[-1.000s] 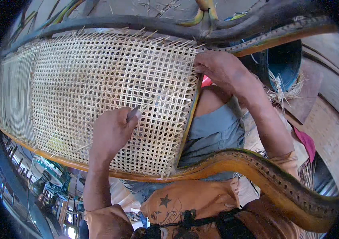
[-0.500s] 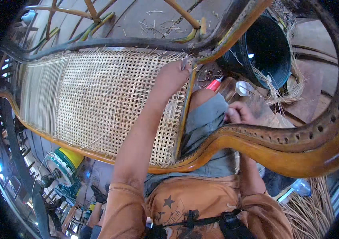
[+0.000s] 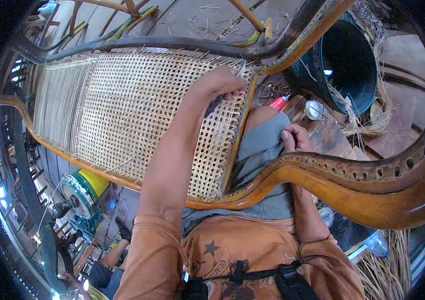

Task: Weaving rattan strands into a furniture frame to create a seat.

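A woven cane panel (image 3: 132, 110) is strung in a curved wooden chair frame (image 3: 342, 185) that lies across my lap. My left hand (image 3: 221, 81) rests over the panel's upper right corner, fingers closed around a small shiny metal tool (image 3: 242, 68) whose tip points up; its exact kind is hard to make out. Cane ends stick out along the panel's upper edge. Beyond the right edge bar of the panel, my right hand (image 3: 297, 138) sits by my grey shorts (image 3: 262, 142), inside the frame's curve. Its fingers are curled together, and whatever they may hold is hidden.
A dark bucket (image 3: 350, 65) lies tipped at the upper right, with loose cane strands (image 3: 355, 120) around it. Near my knee are a red bottle (image 3: 280, 103) and a white cup (image 3: 314, 110). A cane bundle (image 3: 392, 270) lies lower right; another person (image 3: 107, 265) is lower left.
The view has shifted slightly, so the chair sits a little further right and higher. My left hand has turned with the tool; my right hand has drawn closer to the shorts, its fingers curled.
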A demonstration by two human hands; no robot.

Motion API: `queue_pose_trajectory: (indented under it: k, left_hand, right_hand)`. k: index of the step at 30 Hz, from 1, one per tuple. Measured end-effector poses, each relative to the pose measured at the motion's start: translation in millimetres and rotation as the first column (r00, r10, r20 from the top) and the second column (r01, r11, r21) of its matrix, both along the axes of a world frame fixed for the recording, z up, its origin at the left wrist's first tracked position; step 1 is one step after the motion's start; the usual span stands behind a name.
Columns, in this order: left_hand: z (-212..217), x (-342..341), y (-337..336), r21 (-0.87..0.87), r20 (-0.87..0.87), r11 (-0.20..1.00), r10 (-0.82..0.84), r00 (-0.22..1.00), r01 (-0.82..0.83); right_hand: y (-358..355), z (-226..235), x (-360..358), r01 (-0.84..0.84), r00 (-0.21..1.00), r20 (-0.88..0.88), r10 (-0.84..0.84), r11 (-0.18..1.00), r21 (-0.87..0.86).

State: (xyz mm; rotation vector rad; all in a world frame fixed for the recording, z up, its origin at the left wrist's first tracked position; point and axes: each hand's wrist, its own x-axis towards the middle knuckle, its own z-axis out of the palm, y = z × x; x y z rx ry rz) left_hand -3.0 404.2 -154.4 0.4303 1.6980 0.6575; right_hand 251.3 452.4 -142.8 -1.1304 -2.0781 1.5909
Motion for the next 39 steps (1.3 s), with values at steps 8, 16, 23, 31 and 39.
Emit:
queue_pose_trajectory:
  k: [8,16,23,31,39]
  left_hand:
    - [10.1,4.1,20.8,-0.124,-0.176,0.973,-0.212,0.961,0.192]
    - [-8.2,8.6,16.6,-0.124,-0.424,0.988,-0.136,0.895,0.092]
    - [27.6,35.5,-56.4,-0.174,-0.724,0.974,-0.227,0.651,0.146]
    - [27.2,30.7,-69.2,-0.16,-0.735,0.971,-0.237,0.636,0.177]
    - [10.2,22.6,-73.0,-0.105,-0.655,0.99,-0.136,0.744,0.089]
  right_hand:
    - [3.4,-12.5,3.6,0.083,0.992,-0.094,-0.084,0.996,-0.017]
    - [19.6,-13.8,-9.2,0.031,0.979,-0.193,-0.063,0.986,-0.163]
    - [53.9,-9.8,-80.8,-0.43,0.899,0.085,0.429,0.833,0.348]
    - [63.4,-41.1,-123.8,-0.671,0.739,0.262,0.62,0.65,0.357]
    - [60.9,-45.1,-125.1,-0.64,0.767,0.279,0.578,0.654,0.403]
